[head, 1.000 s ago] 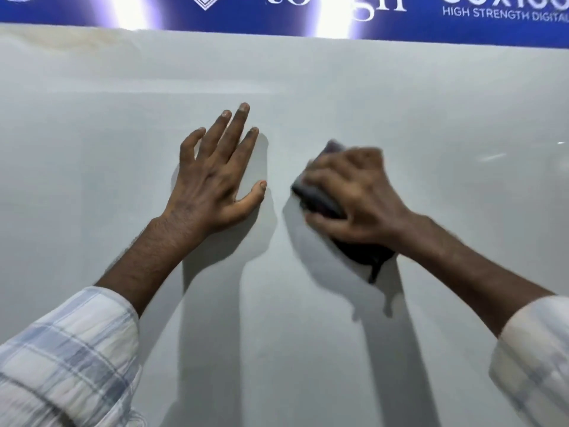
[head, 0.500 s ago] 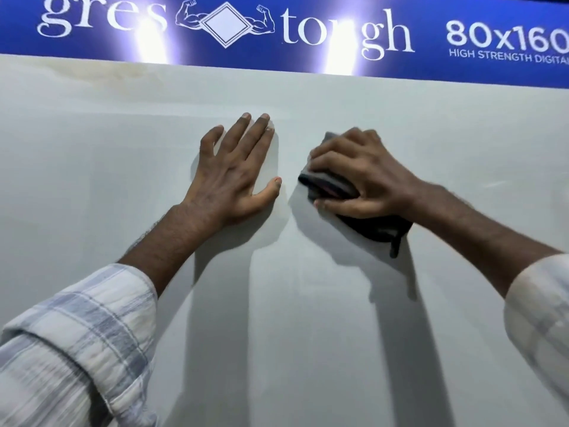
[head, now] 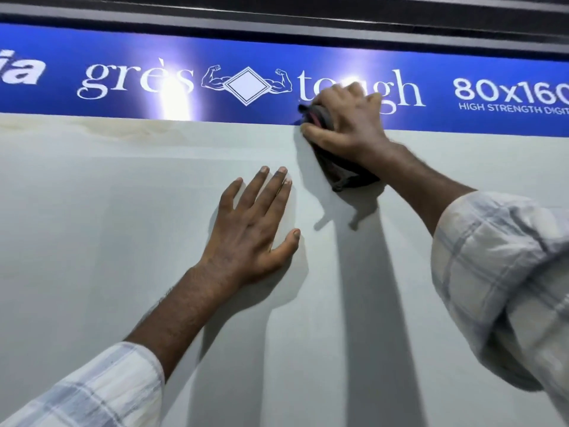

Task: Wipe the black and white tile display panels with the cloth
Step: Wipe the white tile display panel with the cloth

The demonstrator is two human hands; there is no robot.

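Right hand [head: 345,127] grip curls round the cloth [head: 348,177], left hand [head: 249,238] spread flat below it; stretched this high, the cloth could slip out.

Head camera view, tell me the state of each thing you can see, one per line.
White tile panel: upright, yellowish mark top left.
Blue banner: two glare spots, lettering partly covered.
Cloth: bunched, pressed where panel meets banner.
Right hand: grips the cloth.
Left hand: open, flat on the panel.

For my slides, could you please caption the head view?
Right hand grips a dark cloth at the top edge of the white panel, with the left hand flat on it.
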